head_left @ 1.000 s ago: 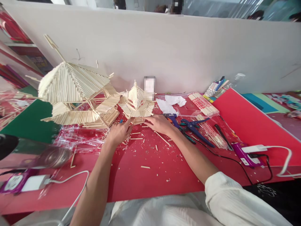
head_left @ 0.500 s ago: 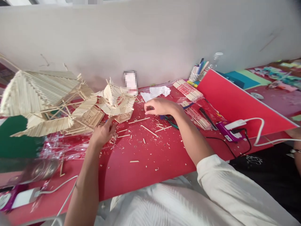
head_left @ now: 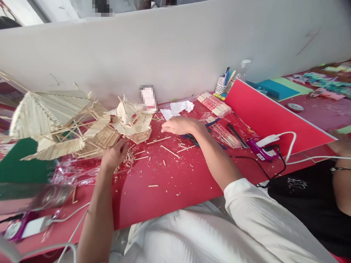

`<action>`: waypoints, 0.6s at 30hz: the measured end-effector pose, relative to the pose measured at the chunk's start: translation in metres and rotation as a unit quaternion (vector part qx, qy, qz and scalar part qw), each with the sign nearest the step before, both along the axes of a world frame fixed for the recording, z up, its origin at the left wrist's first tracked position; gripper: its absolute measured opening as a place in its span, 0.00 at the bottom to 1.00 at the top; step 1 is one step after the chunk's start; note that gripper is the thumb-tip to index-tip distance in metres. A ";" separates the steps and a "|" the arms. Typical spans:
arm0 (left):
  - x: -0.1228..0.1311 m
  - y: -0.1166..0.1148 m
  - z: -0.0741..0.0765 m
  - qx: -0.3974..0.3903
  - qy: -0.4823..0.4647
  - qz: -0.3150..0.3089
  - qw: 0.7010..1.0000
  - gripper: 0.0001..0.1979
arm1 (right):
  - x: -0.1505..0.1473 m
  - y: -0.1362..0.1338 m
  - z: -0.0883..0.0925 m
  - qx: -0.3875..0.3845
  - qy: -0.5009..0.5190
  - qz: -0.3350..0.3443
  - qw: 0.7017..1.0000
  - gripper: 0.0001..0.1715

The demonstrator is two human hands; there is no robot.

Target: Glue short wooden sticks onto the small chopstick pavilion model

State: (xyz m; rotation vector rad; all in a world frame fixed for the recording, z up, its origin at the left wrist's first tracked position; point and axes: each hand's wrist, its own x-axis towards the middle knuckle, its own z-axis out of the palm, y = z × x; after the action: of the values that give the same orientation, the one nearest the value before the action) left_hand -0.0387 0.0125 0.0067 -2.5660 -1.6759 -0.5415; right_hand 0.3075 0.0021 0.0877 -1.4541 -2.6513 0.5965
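My left hand (head_left: 115, 153) is at the near side of the small stick pavilion model (head_left: 131, 118), its fingers curled. Whether they touch the model or hold something small, I cannot make out. My right hand (head_left: 178, 126) hovers over the table to the right of that model, fingers bent together and pointing left. Anything between its fingertips is hidden. A larger stick model (head_left: 52, 113) with a wide sloped roof stands on the left, close to the small one. Loose sticks (head_left: 170, 151) and a heap of wood crumbs (head_left: 129, 157) lie on the red tabletop (head_left: 164, 204).
White tissue (head_left: 178, 107), stick bundles (head_left: 214, 103) and a pen cup (head_left: 221, 87) are toward the back. A red board (head_left: 274, 117) leans at the right, beside a purple power strip (head_left: 261, 149) with cables. Another person's arm (head_left: 342, 186) is at the far right.
My left hand has drawn slightly back from the small model, its fingers more curled. My right hand's fingers are flatter and closer together. The whole view has shifted a little.
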 end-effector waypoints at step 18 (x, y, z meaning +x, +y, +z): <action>-0.015 -0.004 0.015 -0.087 0.066 -0.036 0.993 0.20 | -0.027 0.008 -0.031 0.044 0.004 0.053 0.998 0.11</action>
State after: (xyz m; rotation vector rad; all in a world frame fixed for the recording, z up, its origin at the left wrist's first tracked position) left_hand -0.0535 0.0083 0.0217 -2.7214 -1.6603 -0.2301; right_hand 0.2804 0.0101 0.0567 -1.2937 -2.7247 0.4835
